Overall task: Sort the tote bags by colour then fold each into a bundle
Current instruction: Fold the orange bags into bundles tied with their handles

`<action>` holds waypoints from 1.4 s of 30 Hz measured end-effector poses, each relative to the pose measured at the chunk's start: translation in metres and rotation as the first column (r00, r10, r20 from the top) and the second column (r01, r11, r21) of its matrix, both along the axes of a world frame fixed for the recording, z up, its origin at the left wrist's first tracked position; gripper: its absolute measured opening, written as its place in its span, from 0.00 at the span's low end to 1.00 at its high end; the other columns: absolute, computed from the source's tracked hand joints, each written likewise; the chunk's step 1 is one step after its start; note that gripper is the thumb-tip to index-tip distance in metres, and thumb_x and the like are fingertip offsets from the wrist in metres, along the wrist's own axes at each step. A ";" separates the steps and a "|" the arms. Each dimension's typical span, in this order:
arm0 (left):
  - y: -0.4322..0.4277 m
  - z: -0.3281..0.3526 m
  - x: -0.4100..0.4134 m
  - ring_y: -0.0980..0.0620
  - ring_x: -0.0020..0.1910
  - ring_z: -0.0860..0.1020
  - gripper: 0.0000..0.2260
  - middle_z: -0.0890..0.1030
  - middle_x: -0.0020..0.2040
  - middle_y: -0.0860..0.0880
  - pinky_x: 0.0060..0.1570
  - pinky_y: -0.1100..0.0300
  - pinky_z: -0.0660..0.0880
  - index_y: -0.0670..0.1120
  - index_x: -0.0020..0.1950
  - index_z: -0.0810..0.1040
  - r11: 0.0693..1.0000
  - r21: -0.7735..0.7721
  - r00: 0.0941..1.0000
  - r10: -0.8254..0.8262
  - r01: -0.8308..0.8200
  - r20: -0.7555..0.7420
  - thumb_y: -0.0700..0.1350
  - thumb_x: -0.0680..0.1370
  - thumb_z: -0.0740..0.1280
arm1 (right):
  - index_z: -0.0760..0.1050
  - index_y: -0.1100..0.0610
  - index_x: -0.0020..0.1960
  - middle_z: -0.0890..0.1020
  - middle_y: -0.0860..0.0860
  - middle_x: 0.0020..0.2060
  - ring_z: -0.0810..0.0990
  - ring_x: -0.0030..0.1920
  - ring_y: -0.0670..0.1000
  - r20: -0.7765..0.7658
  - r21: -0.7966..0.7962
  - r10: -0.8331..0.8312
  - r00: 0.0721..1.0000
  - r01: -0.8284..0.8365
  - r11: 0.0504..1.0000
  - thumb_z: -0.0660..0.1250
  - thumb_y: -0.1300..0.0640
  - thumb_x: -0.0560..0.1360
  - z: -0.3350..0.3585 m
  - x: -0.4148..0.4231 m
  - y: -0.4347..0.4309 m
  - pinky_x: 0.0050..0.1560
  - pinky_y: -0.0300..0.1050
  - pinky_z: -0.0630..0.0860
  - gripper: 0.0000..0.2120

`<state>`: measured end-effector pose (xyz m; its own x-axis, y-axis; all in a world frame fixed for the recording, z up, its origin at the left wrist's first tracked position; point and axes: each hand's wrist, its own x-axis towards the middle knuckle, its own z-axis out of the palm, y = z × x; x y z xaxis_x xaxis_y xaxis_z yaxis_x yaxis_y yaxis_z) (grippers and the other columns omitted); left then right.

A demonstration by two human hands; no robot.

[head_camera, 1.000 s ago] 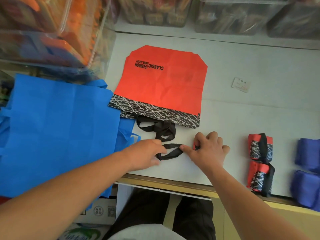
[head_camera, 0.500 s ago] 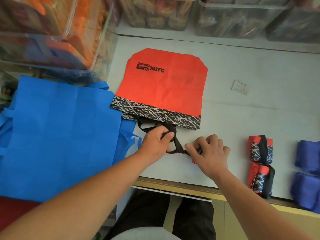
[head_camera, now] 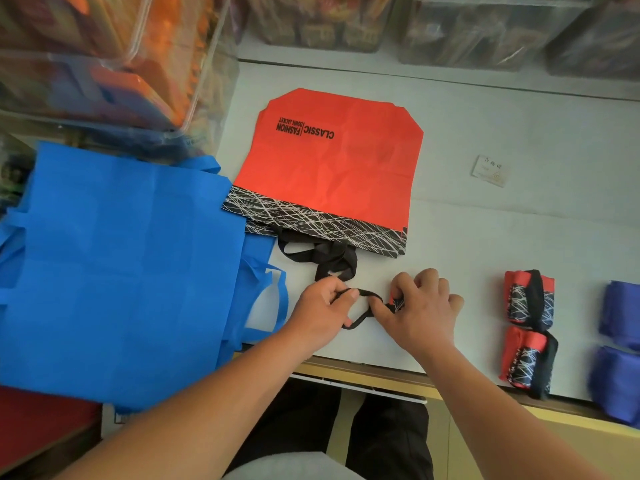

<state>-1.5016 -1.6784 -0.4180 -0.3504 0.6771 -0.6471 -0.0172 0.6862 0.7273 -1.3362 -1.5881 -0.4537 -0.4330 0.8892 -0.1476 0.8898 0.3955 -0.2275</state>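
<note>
- While curled near the desk's [head_camera: 519, 230] front edge, the left hand [head_camera: 322, 306] pinches a black strap loop [head_camera: 362, 292] between thumb and forefinger.
- Just right of it, the right hand [head_camera: 422, 306] curls its fingers over a mostly hidden red bundle [head_camera: 394, 301], thumb against the same loop.
- Behind both, the red tote bag [head_camera: 332, 168] lies flat mid-desk.
- Blue tote bags [head_camera: 121, 254] overhang the left edge.

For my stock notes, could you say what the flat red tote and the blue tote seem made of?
Red tote: likely non-woven synthetic fabric, matte, holding sharp creases like paper. Blue tote: seemingly the same matte non-woven stuff, showing grid fold lines.
</note>
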 end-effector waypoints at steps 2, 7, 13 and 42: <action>0.001 0.004 0.004 0.60 0.34 0.82 0.07 0.83 0.42 0.47 0.38 0.70 0.76 0.47 0.51 0.80 1.000 -0.007 1.000 0.006 -0.006 0.024 0.49 0.83 0.67 | 0.70 0.47 0.40 0.66 0.47 0.44 0.67 0.43 0.54 -0.016 0.026 0.024 1.000 -0.024 0.999 0.70 0.36 0.70 -0.002 0.003 0.000 0.46 0.51 0.61 0.16; 0.007 0.014 0.016 0.58 0.35 0.77 0.10 0.79 0.37 0.52 0.35 0.66 0.75 0.47 0.48 0.80 0.999 -0.030 0.998 0.024 -0.022 0.056 0.52 0.83 0.66 | 0.76 0.48 0.44 0.68 0.49 0.45 0.69 0.43 0.55 -0.075 0.069 0.110 0.991 -0.105 0.992 0.61 0.42 0.75 -0.007 0.010 -0.001 0.45 0.50 0.61 0.11; 0.015 0.009 0.017 0.54 0.36 0.75 0.14 0.76 0.35 0.51 0.38 0.52 0.79 0.44 0.46 0.79 0.971 -0.150 0.982 0.187 -0.186 -0.007 0.53 0.83 0.65 | 0.76 0.45 0.44 0.69 0.47 0.45 0.69 0.43 0.53 -0.121 0.046 0.146 0.982 -0.142 0.989 0.65 0.39 0.77 -0.005 0.019 0.003 0.46 0.49 0.62 0.11; 0.069 0.101 0.019 0.38 0.35 0.84 0.10 0.81 0.40 0.42 0.22 0.61 0.71 0.47 0.54 0.75 0.928 -0.182 0.938 -0.291 0.325 0.190 0.53 0.85 0.60 | 0.79 0.49 0.61 0.79 0.45 0.51 0.78 0.51 0.49 -0.543 -0.052 0.359 0.759 -0.456 0.888 0.72 0.60 0.76 0.146 0.052 0.009 0.45 0.47 0.79 0.15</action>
<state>-1.4824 -1.6099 -0.3169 -0.0287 0.5801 -0.8140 0.1176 0.8107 0.5736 -1.2840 -1.5794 -0.3079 -0.8031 0.5922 0.0658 0.3892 0.6049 -0.6947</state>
